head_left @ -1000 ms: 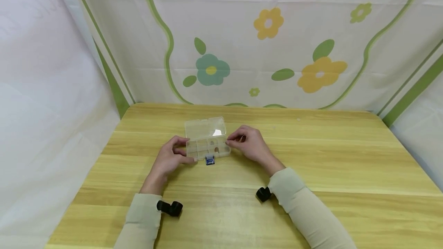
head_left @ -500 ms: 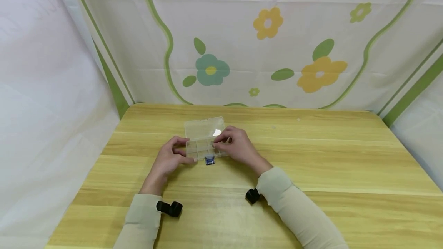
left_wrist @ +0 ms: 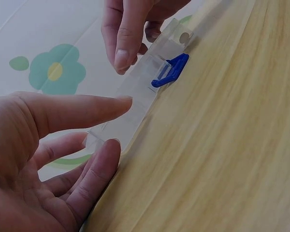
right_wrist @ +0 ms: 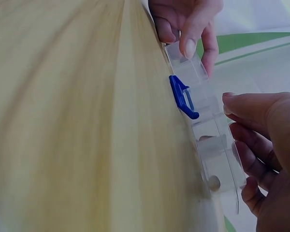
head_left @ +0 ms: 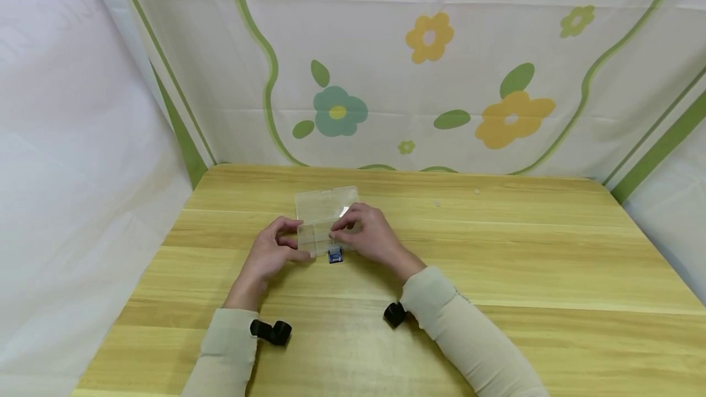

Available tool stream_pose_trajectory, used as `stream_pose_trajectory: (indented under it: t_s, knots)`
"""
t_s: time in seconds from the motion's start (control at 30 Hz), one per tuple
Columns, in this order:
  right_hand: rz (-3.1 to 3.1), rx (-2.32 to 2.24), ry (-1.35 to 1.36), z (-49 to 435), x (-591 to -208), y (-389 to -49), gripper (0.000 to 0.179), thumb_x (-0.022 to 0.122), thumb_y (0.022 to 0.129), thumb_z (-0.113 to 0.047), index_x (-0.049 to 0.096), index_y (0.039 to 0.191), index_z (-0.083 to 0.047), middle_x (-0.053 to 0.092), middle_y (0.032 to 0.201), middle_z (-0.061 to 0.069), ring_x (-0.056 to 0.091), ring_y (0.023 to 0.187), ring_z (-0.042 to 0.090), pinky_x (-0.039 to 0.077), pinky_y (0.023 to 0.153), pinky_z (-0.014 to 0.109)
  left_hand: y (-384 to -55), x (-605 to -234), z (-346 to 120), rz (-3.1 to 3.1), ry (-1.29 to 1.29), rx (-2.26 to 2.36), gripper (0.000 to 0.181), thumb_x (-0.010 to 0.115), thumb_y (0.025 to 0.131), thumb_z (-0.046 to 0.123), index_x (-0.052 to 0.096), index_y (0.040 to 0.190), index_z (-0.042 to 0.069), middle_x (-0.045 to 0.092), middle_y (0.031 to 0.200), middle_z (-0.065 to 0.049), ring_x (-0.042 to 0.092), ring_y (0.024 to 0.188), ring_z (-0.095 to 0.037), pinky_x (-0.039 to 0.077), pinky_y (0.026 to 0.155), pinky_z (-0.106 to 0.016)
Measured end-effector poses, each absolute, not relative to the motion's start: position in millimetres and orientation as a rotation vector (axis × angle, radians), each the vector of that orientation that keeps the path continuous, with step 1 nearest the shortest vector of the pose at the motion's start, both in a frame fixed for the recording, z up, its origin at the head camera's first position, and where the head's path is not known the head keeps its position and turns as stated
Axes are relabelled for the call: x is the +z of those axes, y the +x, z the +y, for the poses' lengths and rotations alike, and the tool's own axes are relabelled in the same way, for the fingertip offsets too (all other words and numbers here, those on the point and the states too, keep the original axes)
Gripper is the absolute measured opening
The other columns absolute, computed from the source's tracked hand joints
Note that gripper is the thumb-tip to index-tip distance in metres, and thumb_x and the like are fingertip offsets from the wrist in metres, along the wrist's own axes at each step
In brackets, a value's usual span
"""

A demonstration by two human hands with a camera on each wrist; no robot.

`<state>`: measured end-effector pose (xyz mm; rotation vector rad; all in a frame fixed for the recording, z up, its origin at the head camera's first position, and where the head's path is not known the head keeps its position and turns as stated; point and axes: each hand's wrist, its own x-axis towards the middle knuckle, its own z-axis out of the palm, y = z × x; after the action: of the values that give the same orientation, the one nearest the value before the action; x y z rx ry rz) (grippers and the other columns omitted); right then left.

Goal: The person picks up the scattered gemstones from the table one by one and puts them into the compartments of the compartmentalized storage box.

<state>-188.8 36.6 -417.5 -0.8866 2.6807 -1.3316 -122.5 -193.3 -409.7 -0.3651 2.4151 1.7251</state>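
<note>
A clear plastic compartment box [head_left: 306, 239] lies on the table with its lid [head_left: 314, 205] tipped back open. My left hand [head_left: 270, 251] grips its left end between thumb and fingers. Over the middle compartments, my right hand [head_left: 371, 236] pinches thumb and forefinger together, with a small dark piece [head_left: 331, 235] at the tips, mostly hidden by the fingers. A blue latch [right_wrist: 180, 96] stands out from the box's front side. Inside the end compartment, a small round brownish piece [right_wrist: 214, 182] shows through the wall, and another brownish piece [right_wrist: 205, 138] sits one compartment over.
The box rests on a wood-grain table [head_left: 331, 336]. Toward the back right lie two tiny pale bits, one farther back [head_left: 477, 192] and one nearer [head_left: 437, 204]. A flowered cloth [head_left: 386, 78] hangs behind the table's far edge.
My right hand has moved left from the box's right end to its middle, fingertips still together. My left hand keeps its grip, and the box has stayed in place.
</note>
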Motion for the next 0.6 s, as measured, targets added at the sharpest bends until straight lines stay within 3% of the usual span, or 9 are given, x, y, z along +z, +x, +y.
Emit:
stream_pose_trajectory:
  t_s: [0.6]
  knots:
    - [2.653, -1.332, -0.955, 26, -418, -186, 0.004, 0.087, 0.092, -0.02, 0.085, 0.094, -0.017, 0.072, 0.094, -0.004, 0.062, 0.09, 0.015, 0.05, 0.079, 0.028, -123, -412, -194, 2.422, -0.361, 1.726, 0.07, 0.094, 0.078, 0.007, 0.065, 0.142, 0.014, 0.064, 0.137, -0.014, 0.063, 0.109, -0.027, 0.045, 0.089, -0.034]
